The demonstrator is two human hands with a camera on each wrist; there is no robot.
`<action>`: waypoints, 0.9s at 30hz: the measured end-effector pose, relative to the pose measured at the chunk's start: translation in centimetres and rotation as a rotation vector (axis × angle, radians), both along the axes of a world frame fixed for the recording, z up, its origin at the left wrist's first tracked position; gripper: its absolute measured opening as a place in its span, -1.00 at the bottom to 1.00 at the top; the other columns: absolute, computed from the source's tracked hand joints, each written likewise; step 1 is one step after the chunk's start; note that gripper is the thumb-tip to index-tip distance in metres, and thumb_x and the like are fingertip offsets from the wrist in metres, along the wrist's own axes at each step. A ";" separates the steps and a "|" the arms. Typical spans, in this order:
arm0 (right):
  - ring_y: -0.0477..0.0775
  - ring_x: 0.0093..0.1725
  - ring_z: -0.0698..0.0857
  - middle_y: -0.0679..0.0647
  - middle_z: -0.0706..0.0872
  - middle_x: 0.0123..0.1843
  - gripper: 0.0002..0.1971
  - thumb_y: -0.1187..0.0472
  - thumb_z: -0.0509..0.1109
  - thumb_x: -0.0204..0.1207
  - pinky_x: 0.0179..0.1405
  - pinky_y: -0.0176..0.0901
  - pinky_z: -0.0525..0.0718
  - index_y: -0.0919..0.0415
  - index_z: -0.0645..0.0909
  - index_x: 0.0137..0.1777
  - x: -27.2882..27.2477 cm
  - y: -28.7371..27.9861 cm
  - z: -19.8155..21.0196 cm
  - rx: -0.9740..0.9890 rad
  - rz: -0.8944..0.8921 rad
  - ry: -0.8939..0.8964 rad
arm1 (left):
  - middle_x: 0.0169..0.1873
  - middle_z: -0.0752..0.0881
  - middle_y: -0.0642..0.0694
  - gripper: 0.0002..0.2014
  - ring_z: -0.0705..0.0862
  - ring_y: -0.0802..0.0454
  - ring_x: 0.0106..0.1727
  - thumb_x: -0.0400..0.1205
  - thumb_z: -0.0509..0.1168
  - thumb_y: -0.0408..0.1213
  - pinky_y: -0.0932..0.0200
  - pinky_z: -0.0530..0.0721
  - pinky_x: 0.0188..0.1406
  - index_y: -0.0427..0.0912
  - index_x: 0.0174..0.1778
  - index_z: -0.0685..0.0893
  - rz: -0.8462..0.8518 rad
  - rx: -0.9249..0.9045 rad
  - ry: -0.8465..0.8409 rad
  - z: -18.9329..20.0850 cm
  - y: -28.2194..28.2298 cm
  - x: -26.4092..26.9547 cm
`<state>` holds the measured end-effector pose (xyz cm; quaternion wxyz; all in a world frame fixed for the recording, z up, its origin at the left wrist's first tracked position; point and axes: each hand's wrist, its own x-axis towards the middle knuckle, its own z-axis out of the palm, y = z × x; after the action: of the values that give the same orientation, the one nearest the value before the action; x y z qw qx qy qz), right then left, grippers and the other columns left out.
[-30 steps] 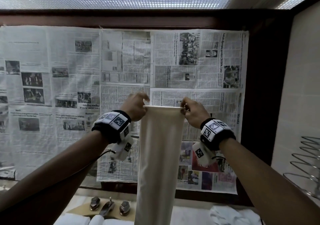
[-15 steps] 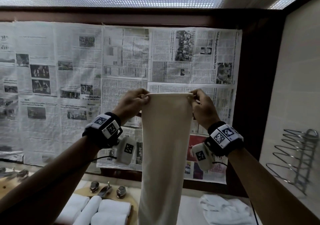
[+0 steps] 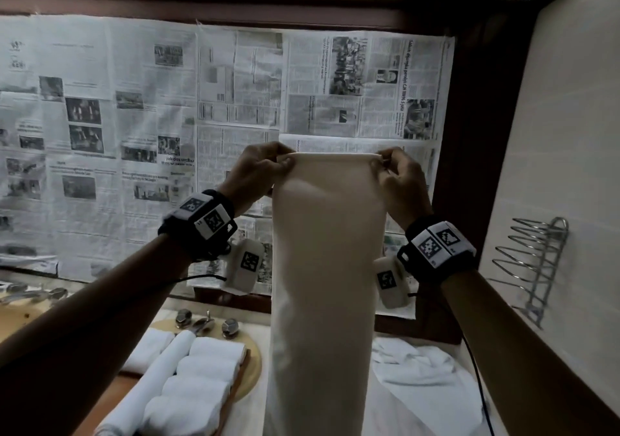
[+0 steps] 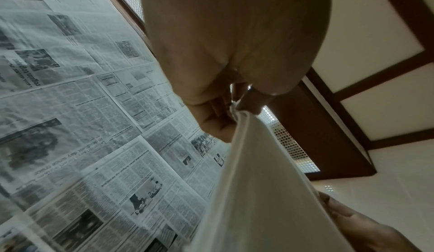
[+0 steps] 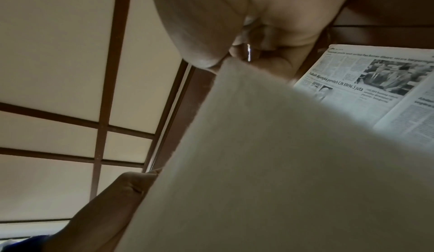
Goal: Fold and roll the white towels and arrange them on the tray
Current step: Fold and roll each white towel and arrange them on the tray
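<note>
A long white towel hangs straight down in front of me, folded lengthwise into a narrow strip. My left hand pinches its top left corner and my right hand pinches its top right corner, both raised at chest height. In the left wrist view the towel runs down from the pinching left hand; in the right wrist view the towel drops from the right hand. Below left, several rolled white towels lie on a wooden tray.
A heap of loose white towels lies on the counter at the lower right. Tap fittings stand behind the tray. Newspaper sheets cover the window ahead. A wire rack is fixed to the right wall.
Both hands have drawn slightly apart, pulling the towel's top edge wider and taut. My view has tilted down, so the tray of rolled towels and the loose heap show more.
</note>
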<state>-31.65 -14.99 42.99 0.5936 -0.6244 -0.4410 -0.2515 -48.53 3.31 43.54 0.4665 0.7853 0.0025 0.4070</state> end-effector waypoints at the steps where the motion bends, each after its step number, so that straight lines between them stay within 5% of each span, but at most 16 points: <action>1: -0.08 -0.25 0.65 -0.04 0.72 -0.22 -0.89 0.13 0.31 0.63 -0.33 -0.24 0.54 0.09 0.66 -0.05 0.2 -0.2 -0.5 -0.020 -0.002 0.015 | -0.10 0.75 -0.19 -0.88 0.74 -0.03 -0.20 0.72 0.26 -0.31 0.02 0.70 -0.39 -0.21 0.04 0.71 -0.001 -0.003 0.014 -0.6 -0.1 0.1; 10: 0.09 -0.17 0.71 0.04 0.76 -0.18 -0.94 0.18 0.39 0.60 -0.10 0.07 0.73 0.06 0.66 -0.10 3.9 -0.3 -12.7 -0.337 0.051 0.211 | -0.08 0.77 -0.17 -0.88 0.75 -0.22 -0.03 0.71 0.29 -0.33 -0.23 0.80 -0.16 -0.21 0.03 0.74 0.017 -0.060 0.324 -12.2 1.5 2.2; 13: 0.10 -0.20 0.70 0.05 0.74 -0.22 -0.92 0.21 0.42 0.57 -0.13 0.11 0.76 0.08 0.64 -0.17 5.5 0.2 -18.2 -0.487 0.048 0.255 | -0.07 0.73 -0.32 -0.87 0.74 -0.26 -0.07 0.71 0.29 -0.37 -0.30 0.79 -0.10 -0.33 0.06 0.71 0.024 -0.098 0.463 -17.8 2.6 3.9; 16: 0.03 -0.30 0.75 -0.04 0.73 -0.34 -0.86 0.20 0.42 0.56 -0.15 -0.02 0.74 0.06 0.60 -0.23 6.9 0.6 -23.2 -0.666 0.038 0.300 | -0.14 0.69 -0.33 -0.87 0.73 -0.17 -0.18 0.72 0.28 -0.41 -0.09 0.80 -0.23 -0.39 0.06 0.68 -0.002 -0.124 0.586 -23.0 3.6 5.9; 21: -0.07 -0.47 0.72 -0.09 0.69 -0.53 -0.85 0.20 0.40 0.55 -0.22 -0.09 0.71 -0.01 0.63 -0.25 10.2 2.2 -29.1 -0.801 0.000 0.376 | -0.26 0.68 -0.13 -0.94 0.66 0.00 -0.23 0.69 0.34 -0.39 0.10 0.69 -0.27 -0.20 -0.01 0.72 0.032 -0.015 0.728 -28.8 6.2 10.6; 27: 0.07 -0.26 0.75 -0.16 0.69 -0.41 -0.83 0.06 0.41 0.49 -0.12 -0.03 0.74 -0.19 0.60 -0.32 17.6 6.1 -32.2 -0.877 -0.082 0.431 | -0.15 0.71 0.02 -0.91 0.66 0.06 -0.04 0.67 0.38 -0.21 0.17 0.53 -0.01 -0.06 0.03 0.76 0.070 0.262 0.836 -31.2 10.8 18.8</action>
<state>-14.03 -8.86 10.75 0.3420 -0.8703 -0.3476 0.0700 -29.71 14.15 12.32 0.3078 0.9345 0.1660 0.0667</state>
